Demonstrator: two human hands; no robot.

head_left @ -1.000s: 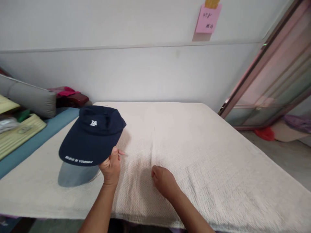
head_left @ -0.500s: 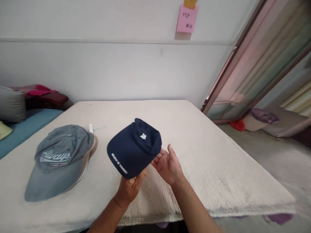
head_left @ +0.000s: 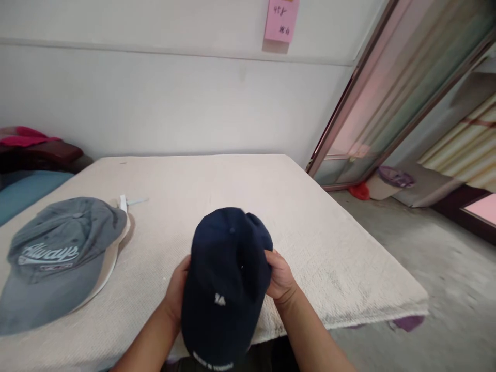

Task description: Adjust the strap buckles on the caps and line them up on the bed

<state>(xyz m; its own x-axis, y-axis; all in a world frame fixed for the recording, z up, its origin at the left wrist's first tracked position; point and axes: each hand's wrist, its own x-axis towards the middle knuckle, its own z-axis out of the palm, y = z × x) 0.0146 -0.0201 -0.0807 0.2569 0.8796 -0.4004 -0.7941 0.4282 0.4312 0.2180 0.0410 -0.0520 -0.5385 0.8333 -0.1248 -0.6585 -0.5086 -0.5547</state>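
Note:
Between my two hands is a navy baseball cap (head_left: 217, 268), its brim pointing down toward me and its crown facing up. A small white emblem shows on its front and white lettering runs along the brim's edge. My left hand (head_left: 178, 287) grips the cap's left side, most of its fingers hidden behind the fabric. On the opposite side my right hand (head_left: 279, 274) pinches the rim with thumb and fingers. To the left on the table lies a grey cap (head_left: 65, 253) with white "Always" lettering, apparently stacked over a paler cap underneath.
A beige cloth covers the table (head_left: 329, 248), which meets a white wall. Beside the grey cap is a white tag (head_left: 123, 202). A pink note (head_left: 281, 20) hangs on the wall. Sliding doors and a bin (head_left: 382, 187) stand to the right.
The navy cap has come closer to me and turned so its brim points down. My right hand has closed on its rim, and the view has shifted right.

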